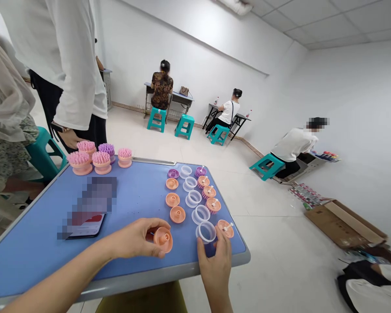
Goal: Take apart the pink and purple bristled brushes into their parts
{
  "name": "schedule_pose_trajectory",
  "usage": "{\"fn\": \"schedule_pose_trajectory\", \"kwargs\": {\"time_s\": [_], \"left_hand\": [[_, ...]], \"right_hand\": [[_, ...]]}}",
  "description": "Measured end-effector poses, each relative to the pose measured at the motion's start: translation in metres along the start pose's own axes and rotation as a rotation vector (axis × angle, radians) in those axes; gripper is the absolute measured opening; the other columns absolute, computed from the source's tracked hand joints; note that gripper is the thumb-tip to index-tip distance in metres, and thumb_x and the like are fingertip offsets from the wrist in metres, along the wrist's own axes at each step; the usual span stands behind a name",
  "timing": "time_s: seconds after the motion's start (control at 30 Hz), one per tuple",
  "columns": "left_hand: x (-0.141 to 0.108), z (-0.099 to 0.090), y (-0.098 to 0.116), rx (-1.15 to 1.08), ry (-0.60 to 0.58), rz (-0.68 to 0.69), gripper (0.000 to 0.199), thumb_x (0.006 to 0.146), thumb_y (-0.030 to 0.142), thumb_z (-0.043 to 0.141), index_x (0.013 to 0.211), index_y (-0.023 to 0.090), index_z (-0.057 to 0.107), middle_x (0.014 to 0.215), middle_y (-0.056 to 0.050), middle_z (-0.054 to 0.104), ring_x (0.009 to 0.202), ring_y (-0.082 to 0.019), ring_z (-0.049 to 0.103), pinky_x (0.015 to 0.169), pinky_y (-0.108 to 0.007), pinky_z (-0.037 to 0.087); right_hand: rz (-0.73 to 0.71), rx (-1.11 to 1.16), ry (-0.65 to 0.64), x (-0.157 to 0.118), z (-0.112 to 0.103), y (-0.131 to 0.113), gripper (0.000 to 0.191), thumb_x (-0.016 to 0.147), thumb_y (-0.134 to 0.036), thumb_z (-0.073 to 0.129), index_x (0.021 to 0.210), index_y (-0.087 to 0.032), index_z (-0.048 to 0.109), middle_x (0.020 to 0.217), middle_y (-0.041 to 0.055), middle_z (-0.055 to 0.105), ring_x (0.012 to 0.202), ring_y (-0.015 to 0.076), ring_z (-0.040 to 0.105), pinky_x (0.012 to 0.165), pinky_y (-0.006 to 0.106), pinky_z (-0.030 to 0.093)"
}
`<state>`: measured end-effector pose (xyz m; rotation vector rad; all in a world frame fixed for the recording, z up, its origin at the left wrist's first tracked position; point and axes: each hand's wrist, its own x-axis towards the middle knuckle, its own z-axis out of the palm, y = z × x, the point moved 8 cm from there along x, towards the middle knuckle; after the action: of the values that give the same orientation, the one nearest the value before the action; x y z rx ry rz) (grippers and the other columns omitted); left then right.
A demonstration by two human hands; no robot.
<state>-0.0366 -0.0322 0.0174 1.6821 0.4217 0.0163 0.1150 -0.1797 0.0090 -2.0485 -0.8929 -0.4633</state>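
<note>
Curled fingers of the left hand (135, 238) hold a peach plastic base (163, 240) by its side, just above the front edge of the blue bench (124, 283), hiding part of it. The right hand (216, 271) rises just beside it, fingertips against the nearest of five clear plastic rings (206, 232); whether they have closed on that ring, I can't tell. The rings run in a line toward the far edge, between a column of three more peach bases (172, 199) plus one purple, and a column of five bristled heads (209, 191), four peach and one purple. Five assembled brushes (101, 162), four pink and one purple, stand along the far edge near the left corner. A phone (84, 227) near the left edge is partly covered by a blurred patch.
</note>
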Motion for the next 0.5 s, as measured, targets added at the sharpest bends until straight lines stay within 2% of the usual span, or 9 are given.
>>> {"fn": "schedule_pose_trajectory", "kwargs": {"time_s": [0.17, 0.3, 0.4, 0.5], "left_hand": [[-0.001, -0.002, 0.011, 0.186, 0.093, 0.033, 0.051, 0.063, 0.029, 0.067, 0.112, 0.019, 0.056, 0.103, -0.002, 0.062, 0.094, -0.022, 0.056, 0.082, -0.031, 0.045], [0.000, -0.002, 0.018, 0.390, 0.230, 0.148, 0.051, 0.060, 0.029, 0.072, 0.108, 0.022, 0.058, 0.114, -0.004, 0.058, 0.106, -0.024, 0.051, 0.092, -0.034, 0.041], [0.004, 0.007, 0.017, 0.487, 0.240, 0.258, 0.055, 0.058, 0.028, 0.075, 0.110, 0.021, 0.058, 0.113, -0.006, 0.057, 0.105, -0.022, 0.051, 0.091, -0.033, 0.042], [0.009, 0.014, 0.015, 0.567, 0.243, 0.327, 0.059, 0.059, 0.026, 0.076, 0.114, 0.020, 0.054, 0.110, -0.006, 0.059, 0.102, -0.021, 0.052, 0.088, -0.032, 0.044]], "right_hand": [[-0.018, 0.051, 0.028, 0.002, -0.006, -0.007, 0.052, 0.079, -0.040, 0.054, 0.121, -0.011, 0.045, 0.116, 0.0177, 0.052, 0.096, 0.0259, 0.050, 0.072, 0.037, 0.044], [0.021, 0.174, 0.089, -0.003, -0.013, -0.001, 0.046, 0.079, -0.036, 0.055, 0.119, -0.013, 0.047, 0.102, 0.0125, 0.055, 0.071, 0.0156, 0.046, 0.066, 0.031, 0.042], [0.070, 0.307, 0.127, -0.010, -0.014, 0.010, 0.040, 0.081, -0.032, 0.055, 0.116, -0.014, 0.048, 0.090, 0.0070, 0.053, 0.063, 0.0116, 0.041, 0.063, 0.028, 0.042], [0.106, 0.423, 0.180, -0.017, -0.015, 0.019, 0.033, 0.080, -0.030, 0.055, 0.108, -0.014, 0.050, 0.085, 0.0049, 0.052, 0.064, 0.0106, 0.044, 0.061, 0.025, 0.043]]}}
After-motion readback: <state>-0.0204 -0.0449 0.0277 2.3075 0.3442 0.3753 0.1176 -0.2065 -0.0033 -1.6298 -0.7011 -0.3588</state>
